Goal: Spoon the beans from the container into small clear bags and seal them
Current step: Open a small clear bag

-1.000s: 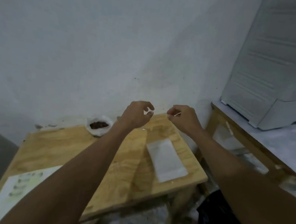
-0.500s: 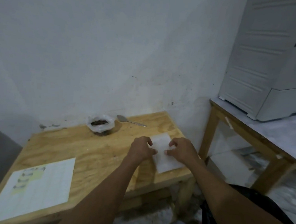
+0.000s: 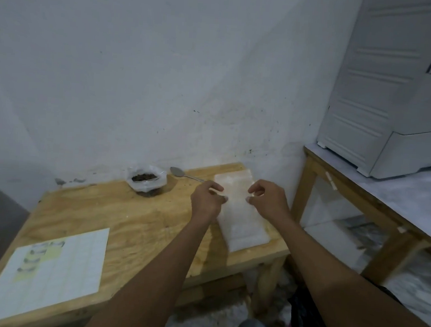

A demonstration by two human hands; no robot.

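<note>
A small clear container [image 3: 145, 181] lined with plastic holds dark beans at the back of the wooden table [image 3: 129, 216]. Just to its right lies a metal spoon [image 3: 183, 174]. A stack of small clear bags [image 3: 245, 229] rests on the table's right end. One clear bag [image 3: 234, 184] is lifted off the stack's far end. My left hand [image 3: 206, 201] pinches its left side and my right hand [image 3: 268, 200] pinches its right side. The bag's lower edge blends into the stack, so its outline is hard to tell.
A white gridded sheet [image 3: 46, 276] with yellow patches lies at the table's front left. A second wooden table [image 3: 354, 198] stands to the right, carrying a white plastic drawer unit [image 3: 392, 99]. A white wall runs close behind both.
My hands dropped from in front of the wall onto the bag stack. They now pinch one bag, raised a little toward the far end.
</note>
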